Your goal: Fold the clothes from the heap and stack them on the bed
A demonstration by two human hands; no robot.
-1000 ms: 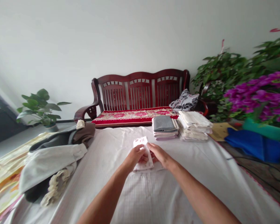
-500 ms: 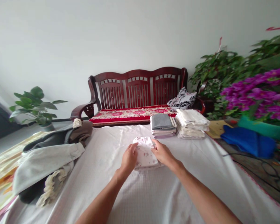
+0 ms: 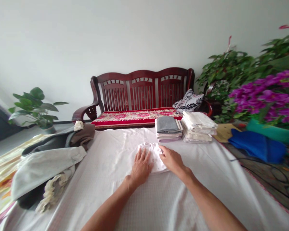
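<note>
A small folded white garment point(image 3: 156, 159) with a faint print lies on the white sheet point(image 3: 125, 208) in front of me. Flat on its left part rests my left hand point(image 3: 141, 166), fingers spread and holding nothing. At the right edge of the cloth, my right hand point(image 3: 172, 159) has its thumb and curled fingers closed on the fabric. Beneath my left hand, part of the garment is hidden. Just beyond sit two stacks of folded clothes: one topped with a grey piece point(image 3: 168, 125), the other mostly white point(image 3: 198, 123).
Loose clothes point(image 3: 50, 160) lie heaped at the left. Behind the sheet stands a dark red wooden bench point(image 3: 139, 89) with a patterned cushion point(image 3: 189, 101). To the right are a blue cloth point(image 3: 257, 146), black cables point(image 3: 262, 175) and purple flowers point(image 3: 267, 96) in a green pot.
My left hand has let go of the garment's left edge and moved right, flattening onto its top. My right hand stays at the right edge.
</note>
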